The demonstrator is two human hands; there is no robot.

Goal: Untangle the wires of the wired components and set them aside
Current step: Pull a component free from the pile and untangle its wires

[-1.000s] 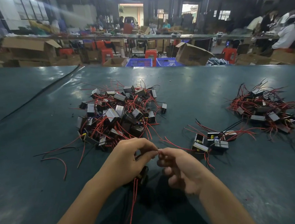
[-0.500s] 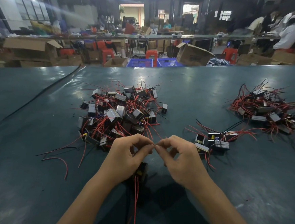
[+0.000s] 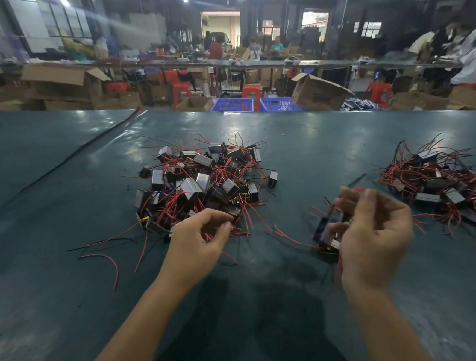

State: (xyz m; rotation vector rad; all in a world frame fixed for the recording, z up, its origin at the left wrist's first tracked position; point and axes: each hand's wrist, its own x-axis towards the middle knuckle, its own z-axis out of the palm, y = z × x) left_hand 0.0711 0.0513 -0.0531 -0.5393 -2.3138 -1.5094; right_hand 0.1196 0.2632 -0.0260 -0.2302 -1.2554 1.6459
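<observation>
A big tangled pile of small black and silver wired components (image 3: 203, 183) with red and black leads lies mid-table. My left hand (image 3: 199, 240) hovers at the pile's near edge, its fingers loosely curled with a gap between thumb and forefinger and nothing plainly in them. My right hand (image 3: 374, 232), blurred by motion, is off to the right and pinches a red wire (image 3: 355, 190) at its fingertips. It is above a small group of separated components (image 3: 328, 241), which it partly hides.
A second heap of wired components (image 3: 442, 187) lies at the right edge of the dark green table (image 3: 70, 307). Loose red and black wires (image 3: 106, 253) trail left of the big pile. Cardboard boxes, blue crates and seated people are beyond the far edge.
My hands, which met fingertip to fingertip in front of me, have parted. The right hand swung right with the wire to the small group, and the left reached up to the pile.
</observation>
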